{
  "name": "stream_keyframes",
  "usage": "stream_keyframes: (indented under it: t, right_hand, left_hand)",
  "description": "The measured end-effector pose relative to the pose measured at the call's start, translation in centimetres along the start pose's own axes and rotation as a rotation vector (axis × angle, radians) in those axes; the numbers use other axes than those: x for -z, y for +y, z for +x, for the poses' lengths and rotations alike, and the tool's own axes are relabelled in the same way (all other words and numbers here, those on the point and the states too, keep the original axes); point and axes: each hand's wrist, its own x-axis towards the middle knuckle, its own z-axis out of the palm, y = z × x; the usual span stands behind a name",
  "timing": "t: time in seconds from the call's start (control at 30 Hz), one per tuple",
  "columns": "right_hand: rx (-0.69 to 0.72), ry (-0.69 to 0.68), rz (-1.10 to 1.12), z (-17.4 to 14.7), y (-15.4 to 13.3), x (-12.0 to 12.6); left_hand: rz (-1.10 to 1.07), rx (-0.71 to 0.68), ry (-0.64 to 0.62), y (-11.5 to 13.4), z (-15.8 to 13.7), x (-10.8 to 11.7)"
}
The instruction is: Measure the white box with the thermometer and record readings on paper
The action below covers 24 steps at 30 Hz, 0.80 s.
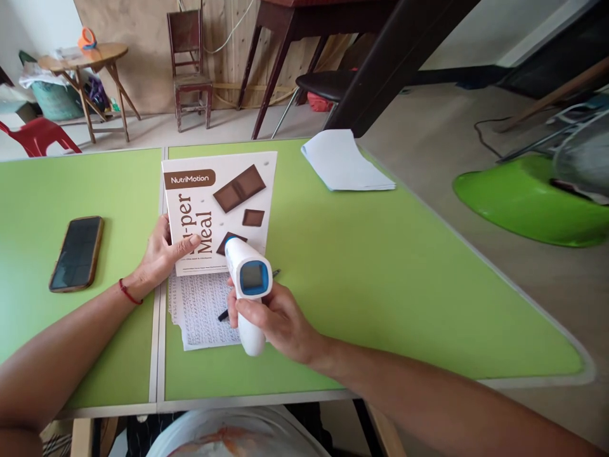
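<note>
White shirt cloth [280, 435] lies nearest; beyond it, the right hand [278, 320] wraps the thermometer [254, 279] by its handle, nose toward the box [219, 212], which the left hand [164, 252] clamps over the written sheet [202, 317]; steady box and square aim serve best

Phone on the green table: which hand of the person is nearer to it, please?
Left. The left hand holds the box, right of the phone and apart from it; the right hand, holding the white thermometer, is farther right.
</note>
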Motion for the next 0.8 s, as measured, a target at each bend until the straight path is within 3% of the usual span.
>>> stream_keyframes:
  t: [0.8]
  right_hand:
    - [-0.015, -0.036, 0.015, 0.33, 0.26, 0.08]
  left_hand:
    - [0.007, -0.044, -0.029, 0.46, 0.11, -0.13]
